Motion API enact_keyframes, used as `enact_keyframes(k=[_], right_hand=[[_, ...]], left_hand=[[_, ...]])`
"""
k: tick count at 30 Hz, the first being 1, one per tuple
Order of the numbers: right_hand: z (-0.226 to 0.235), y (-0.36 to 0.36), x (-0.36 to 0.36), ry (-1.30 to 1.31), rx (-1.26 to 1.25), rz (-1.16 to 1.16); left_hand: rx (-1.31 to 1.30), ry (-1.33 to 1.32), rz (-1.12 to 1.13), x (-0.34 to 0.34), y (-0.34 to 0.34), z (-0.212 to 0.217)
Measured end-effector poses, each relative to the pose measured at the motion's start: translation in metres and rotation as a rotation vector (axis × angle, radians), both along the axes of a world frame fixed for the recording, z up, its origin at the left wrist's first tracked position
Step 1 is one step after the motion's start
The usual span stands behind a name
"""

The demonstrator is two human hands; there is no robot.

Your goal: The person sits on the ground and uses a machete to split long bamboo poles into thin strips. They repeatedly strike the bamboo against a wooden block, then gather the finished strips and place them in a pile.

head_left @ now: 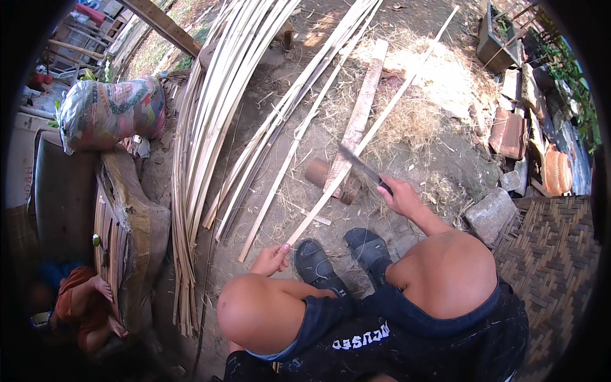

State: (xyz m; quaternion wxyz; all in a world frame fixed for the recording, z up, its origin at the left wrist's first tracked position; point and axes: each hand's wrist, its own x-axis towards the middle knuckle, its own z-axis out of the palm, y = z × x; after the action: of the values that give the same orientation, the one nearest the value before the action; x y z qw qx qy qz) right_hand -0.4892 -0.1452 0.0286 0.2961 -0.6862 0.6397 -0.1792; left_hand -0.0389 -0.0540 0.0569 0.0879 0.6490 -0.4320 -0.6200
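Note:
My left hand (pixel 271 260) is closed round the near end of a long pale bamboo strip (pixel 398 95), which slants away to the far right. In my right hand (pixel 402 196) is the dark handle of a knife (pixel 363 167). Its blade points up and to the left, lying at or just over the strip; whether they touch I cannot tell. Beneath the strip a flat wooden board (pixel 364 105) rests with its near end on a short brown log (pixel 318 172).
Bundles of bamboo strips (pixel 213 108) lie to the left. Fine shavings (pixel 414 127) cover the ground ahead. A stuffed sack (pixel 111 111) sits on a wooden bench (pixel 143 242), where another person's feet (pixel 105 290) show. A stone block (pixel 490 215) and woven mat (pixel 547 254) are at right.

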Motion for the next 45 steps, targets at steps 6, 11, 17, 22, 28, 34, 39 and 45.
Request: enact_keyframes(k=[6,11,17,22,28,34,39,45], right_hand=[[-0.011,-0.013,-0.024,-0.015,-0.152,-0.102],[0.011,0.015,0.033,-0.024,-0.062,0.218],[-0.002,-0.012,-0.015,0.052,-0.099,0.090],[0.010,0.026,0.041,-0.107,-0.110,0.336],[-0.012,-0.026,-0.074,0.067,-0.089,-0.338],[0.024,0.026,0.025,0.047,-0.041,0.189],[-0.001,-0.004,-0.041,0.152,-0.150,-0.119],[0.027,-0.036,-0.033,0.091,-0.024,-0.155]], left_hand=[[-0.045,-0.163,0.047,0.044,0.024,0.001],[0.010,-0.195,0.066,0.031,0.029,0.005],[0.054,-0.151,-0.019,0.066,0.044,-0.030],[-0.016,-0.015,0.078,-0.019,-0.011,0.003],[-0.058,-0.057,0.004,0.029,0.019,-0.006],[-0.557,-0.250,-0.157,-0.038,-0.006,-0.006],[-0.544,-0.497,-0.351,-0.038,0.001,0.011],[-0.077,-0.010,-0.142,-0.007,0.003,0.002]])
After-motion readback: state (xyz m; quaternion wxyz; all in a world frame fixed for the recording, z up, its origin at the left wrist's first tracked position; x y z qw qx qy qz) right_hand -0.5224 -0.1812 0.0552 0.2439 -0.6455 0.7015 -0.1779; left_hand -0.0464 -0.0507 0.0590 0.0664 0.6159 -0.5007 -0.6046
